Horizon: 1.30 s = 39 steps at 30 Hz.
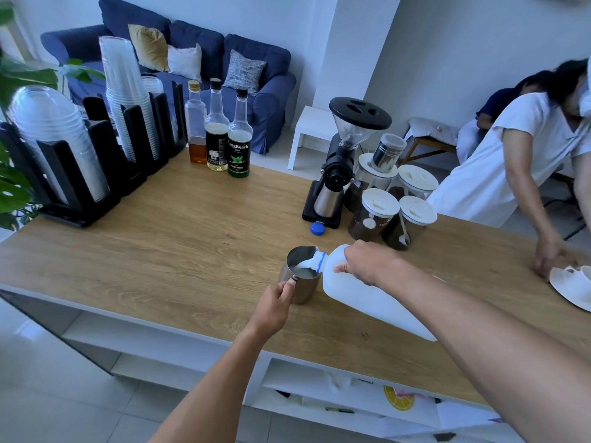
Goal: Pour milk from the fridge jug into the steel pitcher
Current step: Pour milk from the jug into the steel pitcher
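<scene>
1. Head view: right hand fingers clamped on tilted milk jug, spout over steel pitcher on table.
2. Left hand pinches pitcher handle.
3. Pouring underway; pitcher partly filled, blue cap off.

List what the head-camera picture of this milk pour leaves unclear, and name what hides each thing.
Head view:
Milk left in the white plastic jug: opaque wall, right forearm across it.
Jug handle: covered by the right hand.
Handle of the round steel pitcher: mostly inside the left hand.
White saucer: cut off by the right edge.
</scene>
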Each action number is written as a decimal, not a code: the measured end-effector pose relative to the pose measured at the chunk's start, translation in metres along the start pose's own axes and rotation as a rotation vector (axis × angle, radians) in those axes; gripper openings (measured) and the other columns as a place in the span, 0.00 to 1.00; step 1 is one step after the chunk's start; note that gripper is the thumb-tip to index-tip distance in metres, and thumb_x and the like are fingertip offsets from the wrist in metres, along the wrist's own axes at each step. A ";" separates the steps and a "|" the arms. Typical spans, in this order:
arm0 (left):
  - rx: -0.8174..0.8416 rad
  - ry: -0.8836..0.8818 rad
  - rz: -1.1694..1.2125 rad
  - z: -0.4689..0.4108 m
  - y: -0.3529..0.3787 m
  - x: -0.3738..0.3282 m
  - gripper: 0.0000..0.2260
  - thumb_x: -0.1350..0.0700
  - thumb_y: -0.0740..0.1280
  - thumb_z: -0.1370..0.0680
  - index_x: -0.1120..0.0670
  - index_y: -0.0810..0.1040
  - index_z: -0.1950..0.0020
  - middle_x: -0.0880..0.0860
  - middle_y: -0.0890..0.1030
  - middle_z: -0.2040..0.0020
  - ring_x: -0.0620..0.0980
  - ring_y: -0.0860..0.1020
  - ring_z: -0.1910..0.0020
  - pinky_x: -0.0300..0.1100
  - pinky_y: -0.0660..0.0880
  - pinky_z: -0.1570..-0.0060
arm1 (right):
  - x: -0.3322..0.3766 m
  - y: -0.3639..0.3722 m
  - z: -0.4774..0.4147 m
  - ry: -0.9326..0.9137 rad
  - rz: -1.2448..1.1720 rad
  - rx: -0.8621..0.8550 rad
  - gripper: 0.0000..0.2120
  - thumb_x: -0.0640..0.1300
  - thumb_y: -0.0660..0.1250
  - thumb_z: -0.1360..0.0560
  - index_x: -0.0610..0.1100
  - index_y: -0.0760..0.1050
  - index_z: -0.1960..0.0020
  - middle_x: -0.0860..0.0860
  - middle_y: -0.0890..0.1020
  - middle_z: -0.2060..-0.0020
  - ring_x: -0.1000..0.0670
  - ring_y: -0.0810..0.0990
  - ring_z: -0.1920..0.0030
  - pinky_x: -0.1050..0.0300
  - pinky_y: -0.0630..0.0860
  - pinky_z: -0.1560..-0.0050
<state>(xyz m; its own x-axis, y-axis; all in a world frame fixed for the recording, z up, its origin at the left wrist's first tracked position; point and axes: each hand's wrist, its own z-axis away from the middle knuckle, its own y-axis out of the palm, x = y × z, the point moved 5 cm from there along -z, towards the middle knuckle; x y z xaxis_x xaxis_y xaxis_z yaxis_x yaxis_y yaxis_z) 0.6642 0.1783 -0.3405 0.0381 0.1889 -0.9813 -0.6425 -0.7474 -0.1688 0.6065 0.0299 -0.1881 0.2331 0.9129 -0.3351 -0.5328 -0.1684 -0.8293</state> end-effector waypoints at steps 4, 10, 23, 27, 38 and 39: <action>0.001 0.006 0.002 0.000 0.000 0.001 0.21 0.48 0.57 0.16 0.50 0.57 0.67 0.45 0.59 0.72 0.43 0.56 0.72 0.37 0.54 0.72 | 0.000 0.000 0.000 0.002 0.006 0.004 0.12 0.44 0.60 0.19 0.50 0.73 0.37 0.49 0.68 0.57 0.49 0.69 0.59 0.60 0.61 0.73; -0.004 0.004 0.013 -0.001 0.000 0.001 0.21 0.49 0.57 0.15 0.51 0.57 0.67 0.47 0.60 0.71 0.44 0.57 0.71 0.39 0.55 0.70 | -0.001 -0.001 0.000 0.015 -0.058 -0.008 0.12 0.48 0.59 0.18 0.46 0.74 0.38 0.48 0.71 0.56 0.48 0.70 0.59 0.59 0.60 0.73; 0.004 -0.002 0.015 0.000 0.000 -0.001 0.20 0.49 0.57 0.15 0.55 0.60 0.65 0.49 0.60 0.70 0.45 0.56 0.71 0.42 0.55 0.68 | 0.001 0.001 -0.002 -0.021 -0.007 -0.032 0.11 0.44 0.60 0.19 0.51 0.74 0.38 0.51 0.65 0.62 0.50 0.69 0.60 0.60 0.61 0.73; 0.005 0.006 0.016 0.001 0.000 -0.002 0.21 0.49 0.57 0.15 0.52 0.57 0.66 0.47 0.58 0.71 0.45 0.56 0.70 0.43 0.54 0.68 | 0.000 0.000 -0.001 -0.005 -0.029 -0.037 0.10 0.45 0.60 0.19 0.49 0.74 0.39 0.51 0.64 0.64 0.49 0.69 0.61 0.59 0.60 0.73; -0.001 0.019 0.007 0.002 0.001 -0.003 0.22 0.50 0.57 0.15 0.50 0.56 0.68 0.44 0.59 0.73 0.44 0.56 0.71 0.42 0.53 0.68 | 0.000 -0.001 0.001 0.009 -0.032 -0.009 0.12 0.45 0.60 0.19 0.48 0.73 0.36 0.46 0.74 0.47 0.48 0.70 0.58 0.59 0.60 0.73; 0.000 0.017 0.012 0.002 0.001 -0.003 0.22 0.50 0.57 0.15 0.50 0.56 0.68 0.44 0.59 0.73 0.44 0.56 0.71 0.42 0.53 0.68 | -0.001 -0.001 0.000 0.017 -0.046 -0.012 0.12 0.47 0.60 0.19 0.47 0.73 0.37 0.46 0.75 0.45 0.48 0.70 0.58 0.59 0.60 0.73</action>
<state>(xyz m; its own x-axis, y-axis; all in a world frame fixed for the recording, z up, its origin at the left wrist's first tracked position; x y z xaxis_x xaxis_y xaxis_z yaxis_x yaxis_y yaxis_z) 0.6617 0.1783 -0.3379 0.0431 0.1687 -0.9847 -0.6430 -0.7497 -0.1566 0.6070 0.0297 -0.1867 0.2710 0.9133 -0.3041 -0.5119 -0.1308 -0.8490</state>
